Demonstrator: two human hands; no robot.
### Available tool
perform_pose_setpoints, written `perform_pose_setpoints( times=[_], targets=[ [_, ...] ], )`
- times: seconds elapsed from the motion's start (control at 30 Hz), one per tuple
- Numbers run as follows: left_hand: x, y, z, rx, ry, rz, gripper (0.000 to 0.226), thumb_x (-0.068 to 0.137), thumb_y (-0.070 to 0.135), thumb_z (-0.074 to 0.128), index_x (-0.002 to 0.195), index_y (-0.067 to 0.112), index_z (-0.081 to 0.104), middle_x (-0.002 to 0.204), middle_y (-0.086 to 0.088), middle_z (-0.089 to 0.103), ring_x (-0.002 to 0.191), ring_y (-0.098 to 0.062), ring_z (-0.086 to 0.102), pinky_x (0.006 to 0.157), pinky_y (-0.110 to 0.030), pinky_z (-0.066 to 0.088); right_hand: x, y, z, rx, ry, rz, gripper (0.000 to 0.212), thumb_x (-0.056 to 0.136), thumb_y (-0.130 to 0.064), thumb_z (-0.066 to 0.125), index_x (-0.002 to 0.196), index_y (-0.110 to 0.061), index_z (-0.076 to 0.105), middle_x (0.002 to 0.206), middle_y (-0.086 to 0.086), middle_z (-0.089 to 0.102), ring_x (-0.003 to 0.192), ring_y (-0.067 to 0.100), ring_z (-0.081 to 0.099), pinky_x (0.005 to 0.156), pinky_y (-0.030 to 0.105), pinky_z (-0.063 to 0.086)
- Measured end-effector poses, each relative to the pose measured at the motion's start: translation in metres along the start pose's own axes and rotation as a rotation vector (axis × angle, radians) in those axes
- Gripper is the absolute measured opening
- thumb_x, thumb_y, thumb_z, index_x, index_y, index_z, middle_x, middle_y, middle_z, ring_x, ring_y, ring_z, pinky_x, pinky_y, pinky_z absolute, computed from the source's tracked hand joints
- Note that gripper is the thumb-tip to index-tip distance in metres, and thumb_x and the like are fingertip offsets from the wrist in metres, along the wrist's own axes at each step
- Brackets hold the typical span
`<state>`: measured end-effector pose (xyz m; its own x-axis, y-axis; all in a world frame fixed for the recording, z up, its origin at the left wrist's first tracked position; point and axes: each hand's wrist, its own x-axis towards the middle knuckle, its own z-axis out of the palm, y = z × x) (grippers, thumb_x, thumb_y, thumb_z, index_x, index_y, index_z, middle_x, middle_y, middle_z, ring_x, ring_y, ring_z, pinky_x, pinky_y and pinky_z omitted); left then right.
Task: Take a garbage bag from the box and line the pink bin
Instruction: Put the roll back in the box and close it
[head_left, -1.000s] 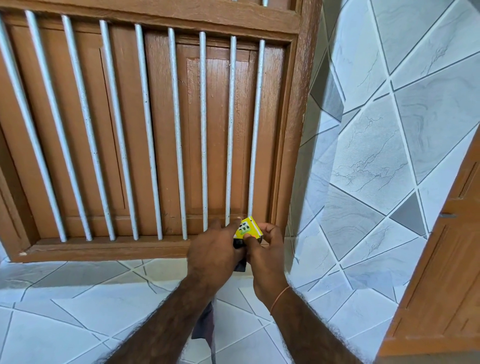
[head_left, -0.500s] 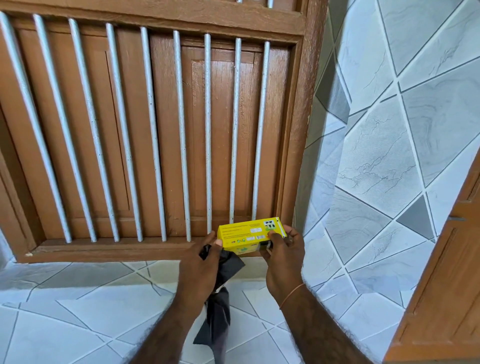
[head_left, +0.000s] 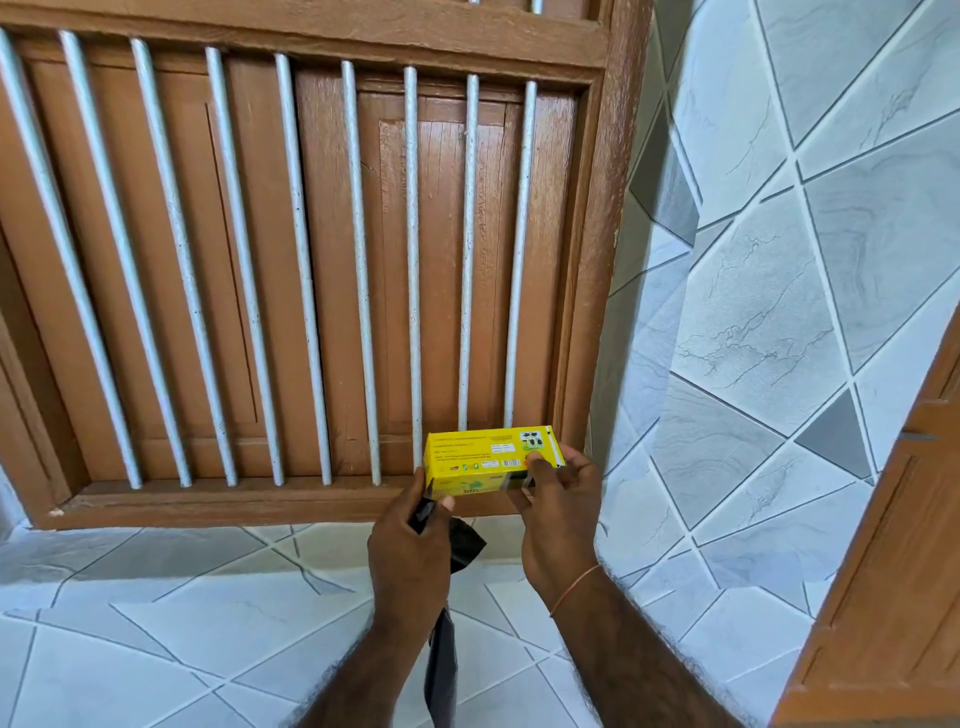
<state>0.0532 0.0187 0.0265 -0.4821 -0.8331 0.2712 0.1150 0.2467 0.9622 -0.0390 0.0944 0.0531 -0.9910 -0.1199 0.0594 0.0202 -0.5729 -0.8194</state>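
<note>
A small yellow box (head_left: 478, 457) of garbage bags lies lengthwise in front of the barred wooden window, just above its sill. My right hand (head_left: 558, 514) grips the box's right end, thumb on its printed face. My left hand (head_left: 410, 556) touches the box's lower left corner and clutches a black garbage bag (head_left: 465, 545). The bag bunches beside my left hand and hangs down past my left wrist (head_left: 441, 670). No pink bin shows in this view.
A brown wooden window frame (head_left: 311, 501) with white vertical bars fills the wall ahead. Grey marbled tiles (head_left: 779, 312) cover the ledge below and the wall on the right. A wooden door edge (head_left: 893, 571) stands at the far right.
The box has been turned from end-on to lengthwise and lifted toward the window sill. The black bag now hangs free from my left hand below the box.
</note>
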Motion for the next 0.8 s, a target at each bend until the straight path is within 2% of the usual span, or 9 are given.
perform_pose_setpoints(
  times=[0.1,0.23,0.33,0.4,0.47,0.6,0.67,0.73,0.8],
  targets=[
    [0.002,0.0,0.001,-0.004,-0.042,-0.023,0.04,0.089,0.021,0.066,0.13,0.02,0.062,0.114,0.0,0.071,0.103,-0.022,0.066,0.085,-0.039,0.059,-0.001,0.001,-0.001,-0.055,-0.014,-0.04,0.033,0.088,-0.006,0.066,0.118,-0.009,0.054,0.1,-0.001,0.068,0.092,0.021,0.068,0.07,0.033,0.058],
    [0.004,0.001,0.0,-0.138,-0.047,-0.063,0.03,0.087,0.018,0.068,0.117,0.015,0.069,0.103,-0.004,0.074,0.088,-0.013,0.068,0.064,-0.012,0.054,-0.003,0.001,0.0,-0.051,-0.04,-0.07,0.031,0.088,-0.004,0.066,0.115,-0.009,0.054,0.1,0.0,0.068,0.091,0.018,0.067,0.067,0.03,0.057],
    [0.007,0.006,-0.002,-0.249,-0.028,-0.121,0.028,0.085,0.02,0.07,0.113,0.017,0.071,0.103,0.0,0.074,0.09,-0.012,0.069,0.071,-0.019,0.056,0.001,-0.003,0.0,-0.025,-0.031,-0.06,0.032,0.088,-0.004,0.066,0.117,-0.008,0.054,0.1,0.002,0.068,0.088,0.018,0.067,0.063,0.029,0.056],
    [0.01,0.009,-0.003,-0.291,-0.028,-0.166,0.017,0.085,0.022,0.071,0.102,0.021,0.073,0.096,0.002,0.074,0.086,-0.014,0.07,0.073,-0.026,0.056,0.005,-0.005,-0.002,-0.003,-0.02,-0.038,0.032,0.088,-0.005,0.066,0.118,-0.009,0.054,0.105,0.005,0.068,0.087,0.018,0.068,0.063,0.031,0.057],
    [0.014,0.009,-0.003,-0.334,-0.028,-0.237,0.006,0.084,0.028,0.072,0.088,0.023,0.071,0.089,-0.002,0.074,0.085,-0.022,0.07,0.076,-0.035,0.057,0.007,-0.005,-0.004,0.01,-0.018,-0.024,0.033,0.088,-0.005,0.065,0.12,-0.008,0.055,0.108,0.007,0.069,0.088,0.019,0.069,0.066,0.033,0.059],
    [0.017,0.01,-0.008,-0.46,-0.09,-0.377,0.014,0.085,0.025,0.07,0.085,0.011,0.069,0.083,-0.012,0.074,0.076,-0.031,0.069,0.076,-0.04,0.055,0.008,-0.003,-0.005,-0.011,-0.009,-0.028,0.034,0.087,-0.006,0.067,0.119,-0.008,0.055,0.111,0.01,0.068,0.094,0.025,0.068,0.065,0.032,0.058],
    [0.018,0.01,-0.009,-0.531,-0.125,-0.426,0.011,0.088,0.021,0.066,0.087,0.01,0.069,0.073,-0.007,0.074,0.066,-0.025,0.07,0.067,-0.035,0.057,0.01,-0.002,-0.006,-0.008,-0.004,-0.027,0.032,0.087,-0.005,0.066,0.117,-0.009,0.055,0.111,0.011,0.068,0.092,0.024,0.068,0.064,0.032,0.057],
    [0.02,0.011,-0.01,-0.547,-0.135,-0.437,0.012,0.091,0.019,0.062,0.084,0.011,0.067,0.059,0.001,0.07,0.047,-0.013,0.064,0.045,-0.02,0.05,0.012,-0.001,-0.008,0.002,-0.006,-0.029,0.03,0.088,-0.003,0.065,0.116,-0.008,0.055,0.11,0.013,0.068,0.09,0.025,0.068,0.063,0.032,0.058],
    [0.022,0.01,-0.011,-0.525,-0.136,-0.45,0.016,0.092,0.019,0.061,0.08,0.01,0.066,0.054,0.0,0.067,0.04,-0.012,0.059,0.04,-0.017,0.042,0.012,0.001,-0.009,-0.014,-0.015,-0.037,0.031,0.088,-0.003,0.065,0.117,-0.007,0.055,0.11,0.012,0.069,0.092,0.026,0.069,0.066,0.034,0.06]
  ],
)
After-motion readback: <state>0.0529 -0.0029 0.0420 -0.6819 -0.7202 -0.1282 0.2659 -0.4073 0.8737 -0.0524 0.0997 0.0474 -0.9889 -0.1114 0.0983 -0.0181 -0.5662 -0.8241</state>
